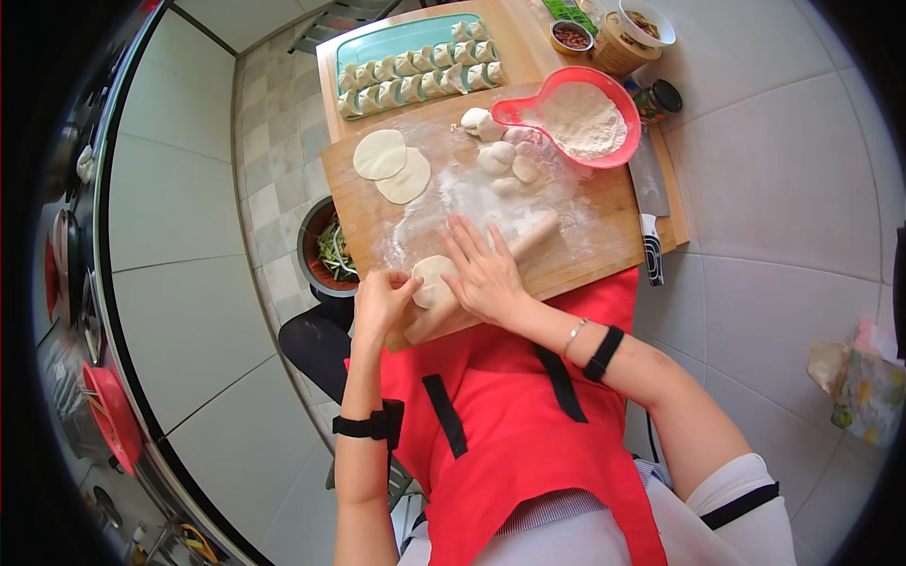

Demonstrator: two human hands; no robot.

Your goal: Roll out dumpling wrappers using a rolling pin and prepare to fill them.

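My left hand (382, 301) pinches the left edge of a small round dough wrapper (432, 279) near the front left of the wooden board (601, 240). My right hand (488, 272) lies flat, fingers spread, over the middle of a wooden rolling pin (534, 237) that slants across the board's front and touches the wrapper. Two rolled dough rounds (389, 166) overlap at the board's left. Several small dough pieces (506, 159) lie in loose flour beside a red scoop-shaped bowl (633, 120) of flour. Folded dumplings (410, 88) stand in rows on a teal tray (396, 35) behind.
A kitchen knife (651, 212) lies along the board's right edge, its handle overhanging. A pot of chopped greens (308, 244) stands at left below board level. A dark-lidded jar (662, 99), a tin of beans or nuts (572, 37) and a tub (619, 53) stand at the back right.
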